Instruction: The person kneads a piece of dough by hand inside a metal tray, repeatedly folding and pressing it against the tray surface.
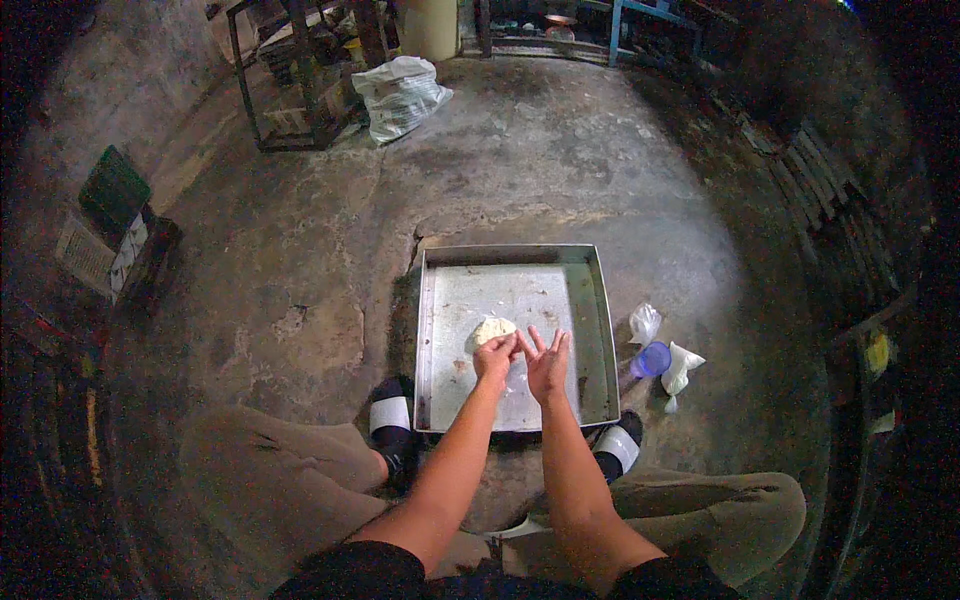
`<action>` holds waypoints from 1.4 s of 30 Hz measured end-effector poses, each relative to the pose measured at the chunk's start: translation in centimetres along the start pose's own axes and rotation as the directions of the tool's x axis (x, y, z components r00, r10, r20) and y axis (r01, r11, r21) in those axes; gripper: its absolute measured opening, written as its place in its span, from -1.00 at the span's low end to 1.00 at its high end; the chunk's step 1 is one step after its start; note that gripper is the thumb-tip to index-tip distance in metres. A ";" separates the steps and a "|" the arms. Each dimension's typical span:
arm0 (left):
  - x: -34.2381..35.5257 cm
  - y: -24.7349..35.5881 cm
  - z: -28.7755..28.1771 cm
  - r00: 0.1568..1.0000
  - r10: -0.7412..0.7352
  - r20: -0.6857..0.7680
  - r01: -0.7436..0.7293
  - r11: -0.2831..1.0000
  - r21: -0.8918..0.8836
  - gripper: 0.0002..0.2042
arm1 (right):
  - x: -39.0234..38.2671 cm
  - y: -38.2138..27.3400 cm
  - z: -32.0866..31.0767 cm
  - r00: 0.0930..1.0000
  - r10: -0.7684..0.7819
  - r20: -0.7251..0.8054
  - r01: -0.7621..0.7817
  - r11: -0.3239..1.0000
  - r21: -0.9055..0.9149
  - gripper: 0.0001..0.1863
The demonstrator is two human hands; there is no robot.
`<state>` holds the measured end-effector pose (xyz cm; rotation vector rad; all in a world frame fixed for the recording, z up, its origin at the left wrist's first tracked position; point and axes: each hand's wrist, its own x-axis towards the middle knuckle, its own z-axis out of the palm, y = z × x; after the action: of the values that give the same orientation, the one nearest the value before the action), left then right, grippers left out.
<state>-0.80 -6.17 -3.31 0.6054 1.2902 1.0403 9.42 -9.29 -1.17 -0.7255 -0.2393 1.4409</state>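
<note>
A pale lump of dough (493, 330) lies in a square metal tray (448, 395) on the floor between my feet. My left hand (496, 357) is at the near edge of the dough, its fingers pinched together by the fingers of the other hand. Whatever is in that pinch, if anything, is too small to make out. My right hand (547, 368) is just to the right over the tray, fingers spread. Small pale bits and smears mark the tray bottom around the dough.
Right of the tray stand a blue-purple plastic cup (652, 359), a clear plastic bag (645, 322) and a knotted bag of white stuff (681, 372). A white sack (400, 95) sits at the back, beside a dark metal frame (290, 80). My slippered feet flank the tray.
</note>
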 end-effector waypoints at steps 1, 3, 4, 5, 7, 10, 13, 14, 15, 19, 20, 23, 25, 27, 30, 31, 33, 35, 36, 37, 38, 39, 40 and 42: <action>0.9 0.3 -1.0 0.999 0.034 -0.039 -0.037 0.997 -0.064 -0.79 | 0.0 0.3 0.2 0.999 0.033 0.017 -0.032 0.998 -0.059 -0.11; 2.2 1.1 -2.5 0.992 0.116 0.048 -0.119 0.990 0.073 -0.79 | -0.3 0.8 0.1 0.999 0.042 0.035 -0.039 0.997 -0.062 -0.13; 2.5 1.6 -2.7 0.984 0.147 0.099 -0.160 0.977 0.139 -0.79 | -0.5 0.9 -0.2 0.998 0.043 0.039 -0.041 0.997 -0.065 -0.14; 2.8 1.8 -2.5 0.982 0.095 0.161 -0.128 0.969 0.209 -0.79 | -0.5 0.8 -0.4 0.997 0.061 0.039 -0.055 0.988 -0.148 -0.15; 4.6 1.9 -3.7 0.953 -0.019 0.303 -0.047 0.977 0.209 -0.78 | -0.3 1.4 0.2 0.991 0.113 0.067 -0.087 0.947 -0.310 -0.16; 3.5 1.8 -2.4 0.904 -0.144 0.403 0.118 0.989 0.089 -0.79 | -0.2 1.6 -0.8 0.999 0.043 -0.015 -0.046 0.944 -0.328 -0.22; 2.7 1.5 -2.9 0.925 -0.110 0.363 0.148 0.986 -0.080 -0.82 | 0.1 1.4 -1.3 0.993 0.063 0.101 -0.013 0.898 -0.439 -0.23; 2.7 1.6 -3.5 0.929 -0.108 0.353 0.123 0.992 -0.018 -0.82 | 0.2 1.3 -1.5 0.993 0.056 0.108 0.005 0.867 -0.498 -0.23; 2.7 1.8 -4.1 0.933 -0.106 0.345 0.097 0.994 0.045 -0.82 | 0.3 1.1 -1.8 0.992 0.047 0.114 0.024 0.833 -0.553 -0.24; 2.3 2.5 -4.3 0.954 -0.072 0.291 0.040 0.992 0.116 -0.82 | 0.9 0.6 -2.5 0.995 0.010 0.103 0.056 0.786 -0.615 -0.23; 2.1 2.8 -4.2 0.958 -0.056 0.280 0.021 0.992 0.124 -0.83 | 1.1 0.4 -2.6 0.992 -0.003 0.127 0.084 0.768 -0.635 -0.24; 1.5 3.6 -3.4 0.910 -0.196 0.365 0.197 0.980 0.036 -0.85 | 1.3 -0.2 -3.4 0.986 -0.026 0.165 0.135 0.705 -0.696 -0.26; 1.4 3.6 -3.2 0.924 -0.181 0.337 0.110 0.970 0.218 -0.84 | 1.4 -0.5 -3.4 0.986 -0.017 0.167 0.136 0.658 -0.741 -0.26; 1.4 3.4 -2.8 0.939 -0.158 0.304 0.062 0.951 0.303 -0.86 | 1.2 -0.8 -3.1 0.986 -0.001 0.166 0.129 0.637 -0.760 -0.27; 3.8 1.4 -4.7 0.962 -0.131 0.240 0.103 0.986 0.128 -0.79 | 1.5 -0.8 -1.3 0.982 0.016 0.187 0.146 0.563 -0.813 -0.29; 2.5 1.5 -3.1 0.979 -0.131 0.155 0.075 0.943 0.324 -0.78 | 1.2 -1.5 -2.5 0.989 0.002 0.146 0.123 0.526 -0.841 -0.30; 0.1 1.8 -0.8 0.998 -0.061 -0.001 0.046 0.737 0.675 -0.77 | -0.2 -3.1 -4.2 0.992 -0.099 0.071 0.109 0.457 -0.883 -0.32; 4.5 -2.4 -4.2 0.993 0.115 0.010 -0.106 0.870 0.481 -0.86 | 0.4 -2.2 -1.5 0.970 -0.211 0.122 0.210 0.467 -0.859 -0.39; 6.3 -3.5 -5.0 0.978 0.210 0.016 -0.201 0.907 0.371 -0.90 | 1.6 -1.7 -1.2 0.975 -0.182 0.125 0.207 0.562 -0.801 -0.46; 6.1 -3.9 -3.6 0.987 0.154 0.036 -0.158 0.950 0.267 -0.91 | 2.2 -1.9 -2.3 0.982 -0.166 0.087 0.175 0.645 -0.744 -0.53; 5.9 -4.0 -2.5 0.993 0.104 0.058 -0.112 0.981 0.161 -0.92 | 2.7 -2.2 -3.3 0.988 -0.146 0.058 0.146 0.722 -0.677 -0.60; 5.8 -3.9 -3.8 0.997 0.059 0.042 -0.062 0.996 0.066 -0.91 | 2.3 -1.5 -1.2 0.987 -0.157 -0.043 0.084 0.715 -0.694 -0.78; 4.6 -3.5 -3.6 0.999 0.039 0.011 -0.041 0.976 0.213 -0.89 | 1.5 -1.5 -0.5 0.976 -0.166 -0.142 -0.016 0.594 -0.804 -0.77; 0.4 -1.1 -1.4 1.000 0.003 -0.030 0.012 0.872 0.489 -0.81 | 0.4 -2.1 -0.3 0.913 -0.238 -0.330 -0.252 0.307 -0.918 -0.72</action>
<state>-1.91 -6.56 -4.75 0.9713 1.5952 0.7131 11.32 -8.93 -0.26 -2.0349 -0.8179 0.9649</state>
